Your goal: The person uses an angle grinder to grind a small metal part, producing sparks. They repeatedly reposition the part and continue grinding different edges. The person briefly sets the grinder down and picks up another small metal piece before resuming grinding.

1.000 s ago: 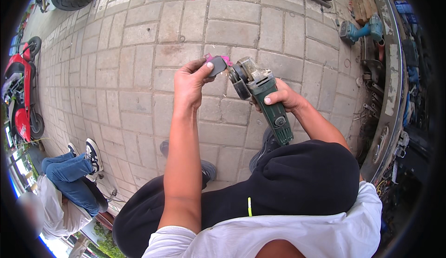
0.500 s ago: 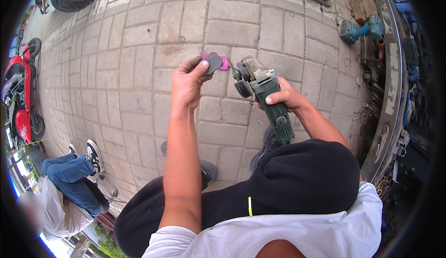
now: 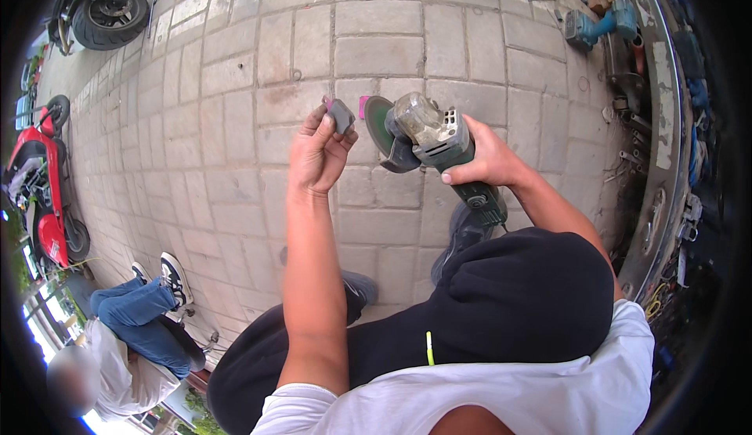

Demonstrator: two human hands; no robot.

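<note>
Two hands meet over the grey paving (image 3: 235, 122) in the head view, the only one there is. The left hand (image 3: 317, 157) pinches a small grey piece (image 3: 341, 114) between thumb and fingertips, fingers curled shut around it. A second ago that piece lay against the wheel side of the angle grinder (image 3: 435, 149); now it has come away to the left, with a bit of pink (image 3: 363, 106) showing in the gap. I judge the part has been pulled clear of the wheel, so whatever is being fitted or taken off there is mid-way (which of the two, I cannot tell).

The right hand (image 3: 489, 161) is closed round the grinder's green body. Its long axis runs from the lower right, near the person's knee, up and left, and the disc (image 3: 382, 128) at that end faces the left hand. Off to the left sit another person in jeans (image 3: 137, 314) and a red scooter (image 3: 39, 192).
</note>
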